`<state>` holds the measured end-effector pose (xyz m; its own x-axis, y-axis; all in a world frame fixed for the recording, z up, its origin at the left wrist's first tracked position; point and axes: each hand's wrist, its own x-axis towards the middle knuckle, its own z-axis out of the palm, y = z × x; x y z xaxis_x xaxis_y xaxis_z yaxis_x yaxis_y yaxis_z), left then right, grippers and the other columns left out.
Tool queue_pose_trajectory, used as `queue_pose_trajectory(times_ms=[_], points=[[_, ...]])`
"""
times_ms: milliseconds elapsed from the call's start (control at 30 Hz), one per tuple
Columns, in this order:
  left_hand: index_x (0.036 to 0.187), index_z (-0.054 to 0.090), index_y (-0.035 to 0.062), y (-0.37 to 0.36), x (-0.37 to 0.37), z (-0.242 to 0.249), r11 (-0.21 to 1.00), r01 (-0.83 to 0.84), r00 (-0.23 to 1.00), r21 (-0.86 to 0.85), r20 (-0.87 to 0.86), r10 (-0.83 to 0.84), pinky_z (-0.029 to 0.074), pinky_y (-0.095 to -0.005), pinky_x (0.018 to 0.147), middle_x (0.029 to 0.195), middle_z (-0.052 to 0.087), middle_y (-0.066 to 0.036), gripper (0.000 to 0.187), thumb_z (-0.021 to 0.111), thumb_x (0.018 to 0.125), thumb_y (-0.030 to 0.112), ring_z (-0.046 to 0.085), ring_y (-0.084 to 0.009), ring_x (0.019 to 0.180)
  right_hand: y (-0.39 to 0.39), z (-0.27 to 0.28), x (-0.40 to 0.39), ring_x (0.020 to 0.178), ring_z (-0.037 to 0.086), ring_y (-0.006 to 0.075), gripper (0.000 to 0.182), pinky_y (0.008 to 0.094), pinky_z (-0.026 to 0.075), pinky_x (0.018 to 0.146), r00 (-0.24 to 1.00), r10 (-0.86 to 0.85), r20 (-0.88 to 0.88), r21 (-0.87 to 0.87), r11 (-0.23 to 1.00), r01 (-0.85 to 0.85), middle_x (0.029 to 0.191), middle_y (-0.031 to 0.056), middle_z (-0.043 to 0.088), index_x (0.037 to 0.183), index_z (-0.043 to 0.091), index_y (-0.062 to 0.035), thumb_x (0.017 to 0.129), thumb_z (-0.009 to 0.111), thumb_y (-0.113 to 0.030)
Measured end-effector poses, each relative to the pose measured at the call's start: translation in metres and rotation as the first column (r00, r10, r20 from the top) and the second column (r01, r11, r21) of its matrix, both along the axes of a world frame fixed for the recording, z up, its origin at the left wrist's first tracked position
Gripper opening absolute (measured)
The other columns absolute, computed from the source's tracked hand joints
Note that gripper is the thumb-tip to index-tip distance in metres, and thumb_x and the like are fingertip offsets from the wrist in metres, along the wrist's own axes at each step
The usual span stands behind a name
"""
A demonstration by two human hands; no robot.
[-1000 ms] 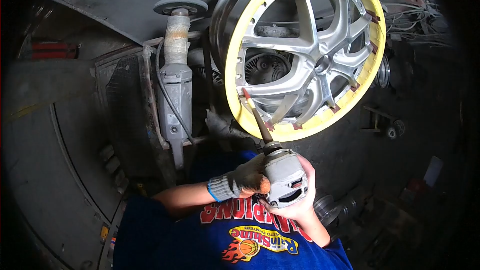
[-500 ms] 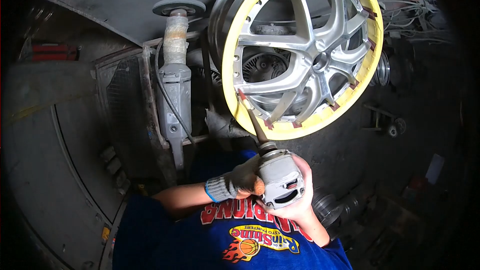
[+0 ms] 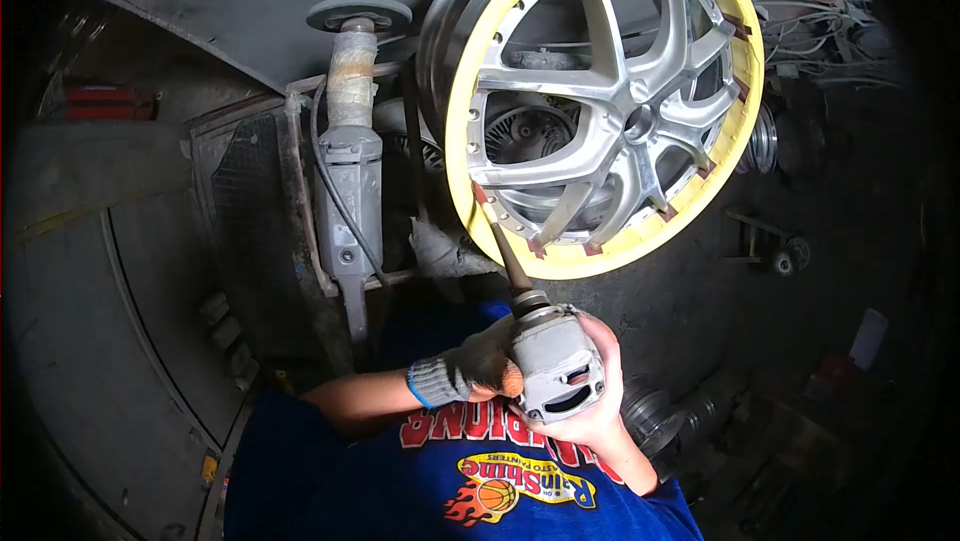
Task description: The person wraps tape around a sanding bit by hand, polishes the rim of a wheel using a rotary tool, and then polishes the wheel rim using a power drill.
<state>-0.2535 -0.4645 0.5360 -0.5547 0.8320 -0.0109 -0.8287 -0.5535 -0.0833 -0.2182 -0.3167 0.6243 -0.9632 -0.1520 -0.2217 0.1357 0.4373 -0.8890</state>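
Observation:
A grey power grinder with a long tapered brown spindle sits between my two hands, pointing up and slightly left. My left hand, in a grey knit glove with orange fingertips, closes around its left side near the neck. Bare and wrapped round the body's right side is my right hand. The spindle's red tip meets the lower left of a silver alloy wheel rim, at the end of a spoke; actual contact is hard to make out. Yellow tape covers the rim's outer lip, with dark reddish patches along it.
Left of the wheel, a larger grey grinder stands upright with a disc on top and a cable. A metal frame is beside it. More wheels lie at lower right, and a small wheeled stand is farther right.
The grinder and both hands have shifted slightly left, and the red tip sits slightly lower and further left. The wheel has barely moved.

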Motion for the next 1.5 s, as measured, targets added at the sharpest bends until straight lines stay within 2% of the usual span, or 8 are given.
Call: queue_pose_trajectory(times_ms=[100, 300, 400, 533, 567, 1067, 1200, 1500], points=[[0.134, 0.042, 0.0071, 0.0, -0.001, 0.003, 1.0, -0.003, 1.0, -0.011, 0.01, 0.003, 0.045, -0.0362, 0.097, 0.123, 0.057, -0.007, 0.102, 0.093, 0.05, 0.038, 0.053, -0.0191, 0.116, 0.002, -0.004, 0.001, 0.114, 0.057, 0.0312, 0.109, 0.039, 0.045, 0.098, 0.992, -0.001, -0.127, 0.083, 0.997, 0.012, 0.127, 0.0231, 0.051, 0.136, 0.034, 0.0026, 0.049, 0.093, -0.025], [0.134, 0.041, 0.0075, -0.005, -0.003, 0.007, 0.999, 0.003, 1.0, -0.054, -0.01, -0.003, 0.046, -0.0356, 0.097, 0.124, 0.056, -0.006, 0.107, 0.094, 0.047, 0.041, 0.053, -0.0183, 0.117, -0.002, 0.001, -0.002, 0.115, 0.056, 0.0311, 0.108, 0.039, 0.044, 0.099, 1.0, -0.008, -0.017, -0.02, 1.0, 0.008, 0.129, 0.0228, 0.048, 0.136, 0.034, 0.0022, 0.049, 0.093, -0.023], [0.133, 0.043, 0.0071, -0.006, -0.004, 0.008, 0.997, 0.01, 1.0, -0.07, -0.001, -0.01, 0.045, -0.0357, 0.097, 0.123, 0.057, -0.006, 0.106, 0.094, 0.047, 0.041, 0.053, -0.0184, 0.116, -0.004, 0.005, -0.005, 0.114, 0.053, 0.0248, 0.105, 0.0384, 0.042, 0.098, 1.0, 0.01, -0.018, 0.022, 1.0, -0.01, 0.125, 0.0179, 0.049, 0.134, 0.03, 0.0038, 0.051, 0.091, -0.015], [0.132, 0.044, 0.007, -0.003, -0.005, 0.008, 0.997, 0.011, 0.999, -0.077, 0.032, -0.008, 0.045, -0.036, 0.098, 0.123, 0.057, -0.006, 0.104, 0.093, 0.047, 0.04, 0.053, -0.0186, 0.116, 0.003, 0.004, -0.001, 0.113, 0.054, 0.0243, 0.106, 0.0378, 0.042, 0.098, 0.999, -0.002, -0.037, 0.084, 0.996, 0.005, 0.123, 0.0174, 0.051, 0.135, 0.03, 0.0041, 0.051, 0.091, -0.014], [0.132, 0.044, 0.007, -0.003, -0.004, 0.007, 0.996, 0.017, 0.999, -0.09, 0.037, -0.014, 0.044, -0.0357, 0.098, 0.123, 0.057, -0.006, 0.104, 0.093, 0.047, 0.04, 0.053, -0.0185, 0.116, 0.004, -0.002, 0.003, 0.118, 0.051, 0.0305, 0.109, 0.0403, 0.042, 0.1, 0.998, -0.061, -0.018, 0.031, 0.998, 0.061, 0.128, 0.0215, 0.046, 0.136, 0.035, 0.0012, 0.047, 0.093, -0.024], [0.136, 0.042, 0.0067, -0.008, -0.008, 0.006, 0.997, 0.012, 1.0, -0.071, 0.013, -0.011, 0.042, -0.0346, 0.1, 0.125, 0.057, -0.006, 0.106, 0.092, 0.05, 0.044, 0.052, -0.0175, 0.119, 0.001, -0.003, -0.008, 0.117, 0.053, 0.0297, 0.109, 0.0399, 0.044, 0.097, 1.0, 0.005, -0.003, 0.06, 0.998, -0.005, 0.128, 0.02, 0.046, 0.136, 0.034, 0.0016, 0.047, 0.091, -0.022], [0.135, 0.043, 0.0069, -0.004, -0.007, 0.005, 0.994, 0.008, 1.0, -0.109, 0.026, -0.005, 0.042, -0.0348, 0.099, 0.125, 0.057, -0.006, 0.105, 0.091, 0.051, 0.046, 0.052, -0.0174, 0.118, -0.003, -0.002, -0.006, 0.116, 0.054, 0.03, 0.107, 0.0399, 0.045, 0.097, 0.995, -0.099, 0.02, -0.027, 0.995, 0.1, 0.128, 0.0205, 0.047, 0.136, 0.035, 0.0006, 0.047, 0.091, -0.02], [0.137, 0.041, 0.0074, -0.005, -0.009, 0.006, 0.995, -0.029, 0.999, -0.098, 0.022, 0.031, 0.041, -0.0352, 0.1, 0.129, 0.054, -0.006, 0.106, 0.091, 0.051, 0.045, 0.05, -0.0172, 0.12, -0.003, 0.0, -0.012, 0.113, 0.057, 0.029, 0.106, 0.0391, 0.046, 0.096, 1.0, -0.022, -0.014, 0.053, 0.998, 0.022, 0.126, 0.0198, 0.048, 0.135, 0.034, 0.0021, 0.048, 0.091, -0.019]])
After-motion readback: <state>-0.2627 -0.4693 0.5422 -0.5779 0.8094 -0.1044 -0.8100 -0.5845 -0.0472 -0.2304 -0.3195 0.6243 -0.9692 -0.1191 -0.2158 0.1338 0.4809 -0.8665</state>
